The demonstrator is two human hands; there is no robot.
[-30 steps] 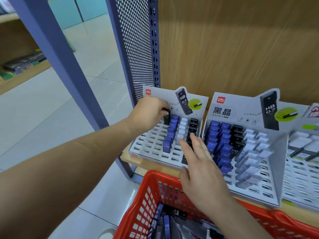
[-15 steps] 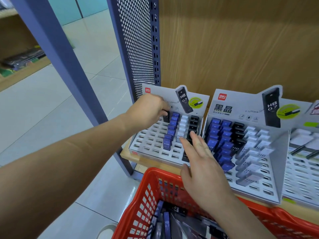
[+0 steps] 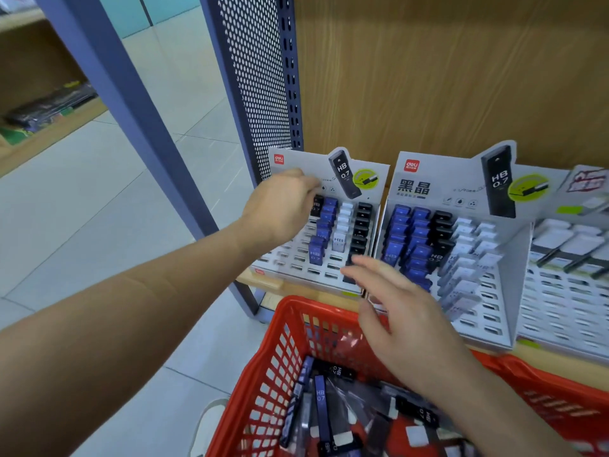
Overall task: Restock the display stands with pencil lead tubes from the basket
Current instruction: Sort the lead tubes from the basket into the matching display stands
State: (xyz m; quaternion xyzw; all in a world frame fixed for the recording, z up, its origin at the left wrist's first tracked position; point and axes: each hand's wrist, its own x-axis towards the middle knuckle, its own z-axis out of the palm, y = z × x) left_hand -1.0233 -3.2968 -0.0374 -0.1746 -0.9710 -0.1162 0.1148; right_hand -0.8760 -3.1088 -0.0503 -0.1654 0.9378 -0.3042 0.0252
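Here, in the head view, the left hand [image 3: 280, 209] is reaching across to the left display stand [image 3: 296, 265], which is sitting on the wooden shelf [image 3: 263, 282] beside the perforated panel [image 3: 250, 77]. Its fingers are curling round a black tube [image 3: 317, 206] at the top of the stand, just left of the column of blue tubes [image 3: 324, 225]; motion blur is hiding whether the tube is seated in its slot. The right hand [image 3: 405, 318] is hovering with fingers straight and spread, holding nothing, its fingertips over the front edge of the left stand and its palm above the far rim of the red basket [image 3: 290, 341]. The basket is sitting below the shelf edge, and loose tubes [image 3: 321, 400], black and blue, some marked HB 0.7, are lying jumbled inside it. The middle display stand [image 3: 487, 328] is carrying columns of blue, black and white tubes, with its lower slots showing bare.
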